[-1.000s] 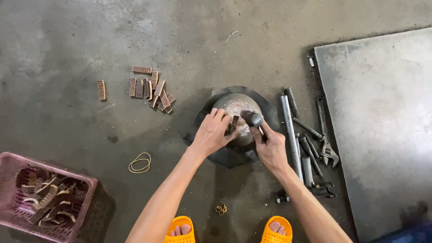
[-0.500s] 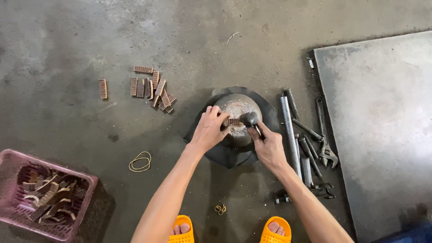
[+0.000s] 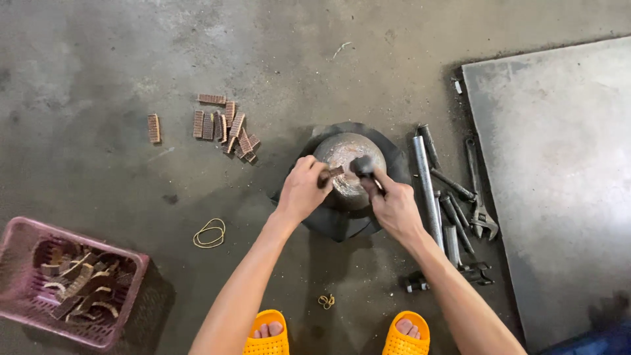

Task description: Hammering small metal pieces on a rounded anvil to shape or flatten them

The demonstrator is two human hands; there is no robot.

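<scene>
Left hand (image 3: 302, 190) pinches one strip (image 3: 334, 172); right hand (image 3: 393, 209) grips one hammer (image 3: 363, 167); perhaps nine strips (image 3: 227, 126) lie left.

Pink mesh basket (image 3: 20, 309); orange slippers (image 3: 406, 338); yellow rubber band (image 3: 210, 233); ridged brown strips (image 3: 223, 125); mottled grey concrete floor (image 3: 98, 59); grey metal sheet (image 3: 559, 164).

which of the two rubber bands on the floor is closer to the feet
The small rubber band, lying between the two orange sandals; the bigger loop lies farther out, toward the pink basket.
</scene>
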